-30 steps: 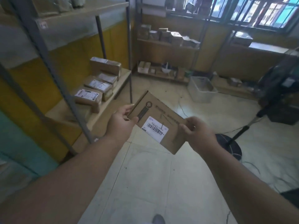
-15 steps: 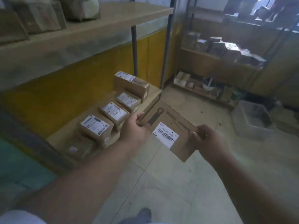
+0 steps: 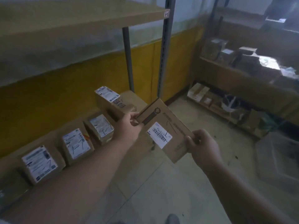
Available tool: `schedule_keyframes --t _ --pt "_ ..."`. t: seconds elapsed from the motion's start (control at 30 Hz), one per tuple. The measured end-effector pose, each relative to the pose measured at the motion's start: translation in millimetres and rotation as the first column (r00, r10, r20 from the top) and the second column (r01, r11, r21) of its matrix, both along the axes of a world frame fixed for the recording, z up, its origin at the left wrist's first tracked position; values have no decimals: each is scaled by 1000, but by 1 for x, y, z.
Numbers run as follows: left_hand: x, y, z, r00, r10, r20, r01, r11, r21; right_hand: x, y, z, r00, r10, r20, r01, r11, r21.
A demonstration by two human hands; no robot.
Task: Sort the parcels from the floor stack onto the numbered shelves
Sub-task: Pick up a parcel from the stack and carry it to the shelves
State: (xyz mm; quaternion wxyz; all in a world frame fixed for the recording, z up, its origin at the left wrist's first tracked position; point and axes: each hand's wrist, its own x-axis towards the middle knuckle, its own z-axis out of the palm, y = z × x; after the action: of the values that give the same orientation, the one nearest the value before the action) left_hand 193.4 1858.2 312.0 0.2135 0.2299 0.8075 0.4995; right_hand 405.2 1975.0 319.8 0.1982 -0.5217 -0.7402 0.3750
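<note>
Two hands pinch the flat parcel (image 3: 165, 131) by opposite ends above the floor, left hand (image 3: 129, 126) nearer the low shelf (image 3: 132, 96), the parcel's long axis running roughly between the hands toward right hand (image 3: 202, 146).

We see the lower shelf (image 3: 137, 97) crowded by four labelled boxes (image 3: 76, 145) in a row, bare board only at its far end beside the two uprights (image 3: 163, 62), which fence that corner. The upper shelf (image 3: 80, 18) caps the room overhead. The flat parcel (image 3: 163, 130) in both hands hangs over open floor (image 3: 161, 183), just beside the shelf edge.
</note>
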Motion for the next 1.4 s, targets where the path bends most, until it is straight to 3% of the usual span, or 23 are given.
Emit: schedule_keyframes --t 0.17,0.33,0.57,0.7,0.9,1.07,1.23,1.4 --pt "-57 73 2 995 -18 -98 4 990 -139 -50 76 -20 997 28 -68 -33 996 -81" --pt "-133 138 -9 960 -108 -259 20 947 -319 -123 121 -56 993 -67 -96 52 988 -148" --pt "-241 194 -33 863 -383 -330 147 814 -562 -220 142 -120 960 -269 -84 232 925 -302" --pt "-274 214 -50 834 -436 -338 96 718 -690 -258 142 -144 943 -328 -64 280 879 -385" --pt "-295 227 -85 785 -532 -316 51 565 -823 -289 139 -172 975 -221 18 209 889 -407" --pt "-295 231 -100 772 -559 -303 4 481 -876 -295 136 -188 1000 1 8 3 906 -423" --pt "-294 232 -97 784 -540 -308 2 497 -868 -280 140 -178 987 152 -42 -156 897 -414" --pt "-266 223 -75 820 -472 -323 52 625 -779 -252 139 -145 962 270 -40 -271 926 -264"
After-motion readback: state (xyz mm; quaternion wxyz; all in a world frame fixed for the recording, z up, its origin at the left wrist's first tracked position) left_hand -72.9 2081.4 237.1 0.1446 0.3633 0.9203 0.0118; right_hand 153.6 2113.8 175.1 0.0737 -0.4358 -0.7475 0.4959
